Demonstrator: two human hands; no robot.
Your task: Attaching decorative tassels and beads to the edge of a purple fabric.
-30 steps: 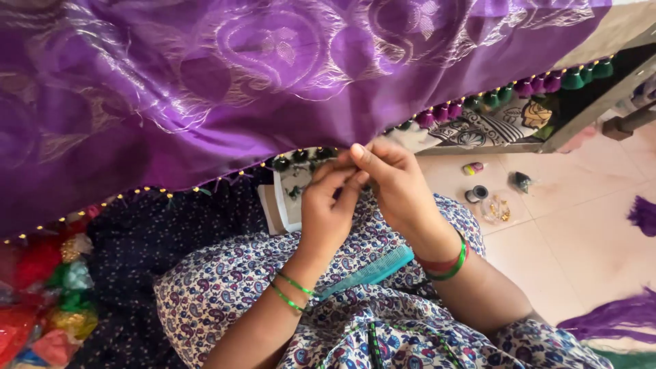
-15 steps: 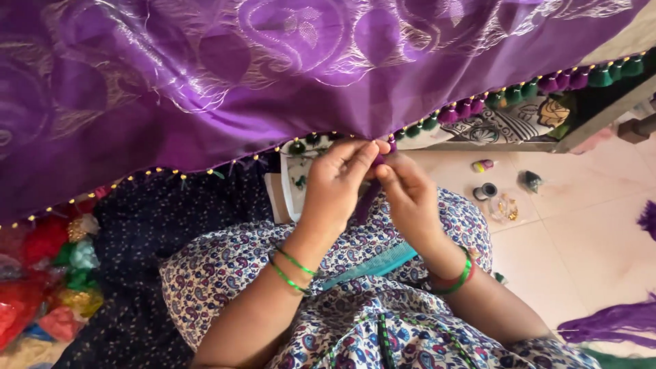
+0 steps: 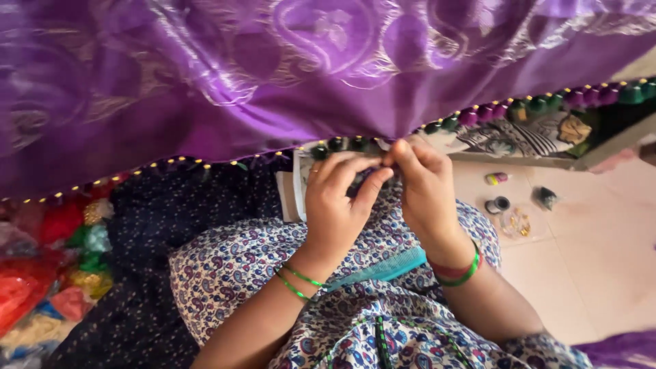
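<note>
I find the purple brocade cloth (image 3: 205, 89) hanging across the upper view, its lower hem carrying a row of green and purple bead tassels (image 3: 547, 104). Both hands meet at that hem: left hand (image 3: 338, 205) fingers pinched just under it, right hand (image 3: 427, 188) fingers pinched on it. In my judgement, keeping the hem taut there gives even tassel spacing. Thread spools (image 3: 497, 203) lie on the floor right of the hem.

One head-worn camera looks steeply down, close over the hands (image 3: 379, 198) and lap

Glossy purple woven cloth (image 3: 273, 82) with shiny beaded edging (image 3: 533, 106); matt printed cotton dress (image 3: 246, 253); smooth tiled floor (image 3: 601, 260).
</note>
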